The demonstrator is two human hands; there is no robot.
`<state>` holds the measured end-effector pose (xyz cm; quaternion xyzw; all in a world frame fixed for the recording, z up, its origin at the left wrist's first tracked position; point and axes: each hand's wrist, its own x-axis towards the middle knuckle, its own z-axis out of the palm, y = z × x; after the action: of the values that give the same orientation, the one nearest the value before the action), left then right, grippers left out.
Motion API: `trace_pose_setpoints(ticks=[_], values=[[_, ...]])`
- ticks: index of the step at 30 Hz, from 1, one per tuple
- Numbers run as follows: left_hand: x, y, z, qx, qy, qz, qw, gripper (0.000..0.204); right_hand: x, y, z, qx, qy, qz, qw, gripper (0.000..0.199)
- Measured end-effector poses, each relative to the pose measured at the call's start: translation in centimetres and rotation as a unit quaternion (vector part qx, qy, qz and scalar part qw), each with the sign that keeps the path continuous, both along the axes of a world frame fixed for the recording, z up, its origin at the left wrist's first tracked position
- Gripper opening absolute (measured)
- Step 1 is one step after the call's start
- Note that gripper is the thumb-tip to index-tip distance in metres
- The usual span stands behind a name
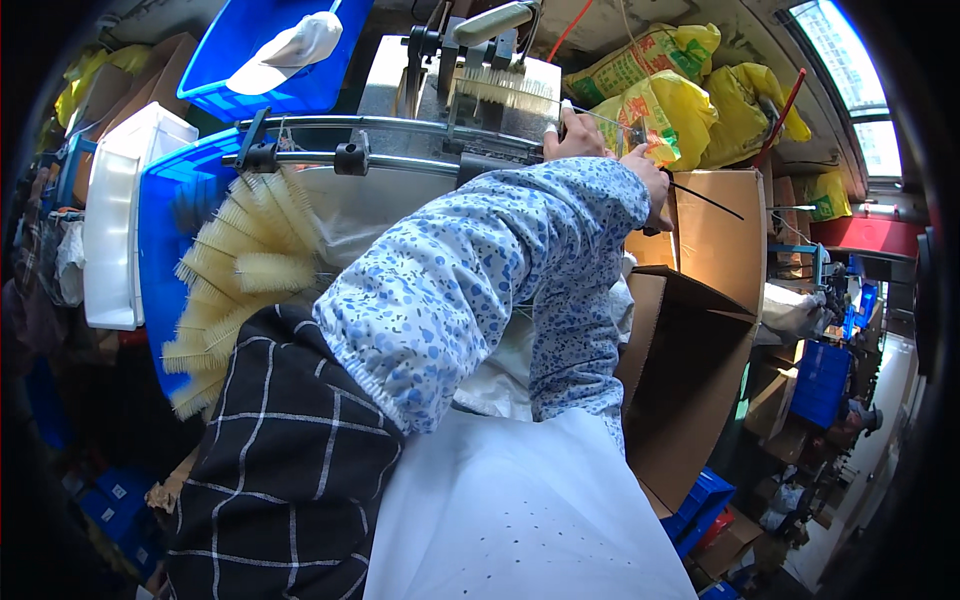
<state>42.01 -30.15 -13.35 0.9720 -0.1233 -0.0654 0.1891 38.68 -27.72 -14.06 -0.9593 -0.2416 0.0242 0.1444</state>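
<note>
At the right end of the metal bench machine [515,122], my left hand [575,135] has curled fingers beside a row of pale bristles [507,88]; anything pinched in them is hidden. My right hand [652,188], farther right and nearer me, is closed round something dark, from which a thin black rod [708,201] sticks out to the right. A thin clear strip stretches between the machine and this hand. The blue-speckled sleeves [480,250] overlap and cover both wrists. Several cream cylindrical brushes [250,235] lie fanned out left of my arms.
Two chrome rails [400,125] run leftward from the machine. A blue bin [165,205] and white tray [120,220] stand left; a white cap [290,52] lies in another blue bin. An open carton [690,370] stands close on the right, with yellow sacks [665,120] beyond it.
</note>
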Motion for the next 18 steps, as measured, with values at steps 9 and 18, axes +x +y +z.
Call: trace_pose_setpoints(ticks=[9,18], values=[[-1.0,1.3,1.5,-0.004,0.014,0.012,1.0,0.078,-1.2,1.4,1.5,0.009,0.009,0.0,1.0,0.043],[-2.1,3.5,2.8,-0.01,0.001,0.022,1.0,0.077,-2.7,4.2,3.3,0.015,0.024,0.009,1.0,0.04]])
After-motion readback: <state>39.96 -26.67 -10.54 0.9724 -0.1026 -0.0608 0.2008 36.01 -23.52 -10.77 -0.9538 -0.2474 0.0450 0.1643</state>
